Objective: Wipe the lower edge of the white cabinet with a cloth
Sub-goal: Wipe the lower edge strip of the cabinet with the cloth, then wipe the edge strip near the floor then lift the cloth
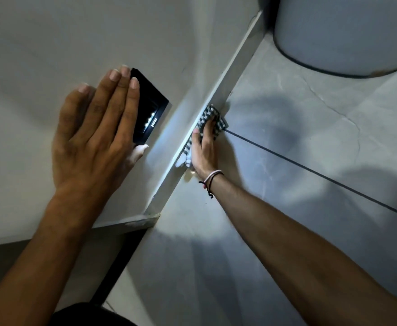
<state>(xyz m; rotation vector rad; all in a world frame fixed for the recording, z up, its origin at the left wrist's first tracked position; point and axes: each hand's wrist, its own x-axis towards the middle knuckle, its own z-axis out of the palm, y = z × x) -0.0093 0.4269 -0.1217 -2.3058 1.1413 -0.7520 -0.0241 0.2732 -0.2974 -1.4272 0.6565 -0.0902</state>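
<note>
A black-and-white checked cloth is pressed against the lower edge of the white cabinet, where it meets the floor. My right hand is shut on the cloth, fingers over it, wrist wearing thread bracelets. My left hand lies flat with fingers spread against the cabinet's white face, higher up. Its fingertips overlap a black rectangular panel with small lit dots set into the cabinet. Part of the cloth is hidden under my right hand.
The grey tiled floor has a dark grout line running right from the cloth. A large white round container stands on the floor at the upper right. The cabinet's corner ends near the bottom centre, with a dark gap beside it.
</note>
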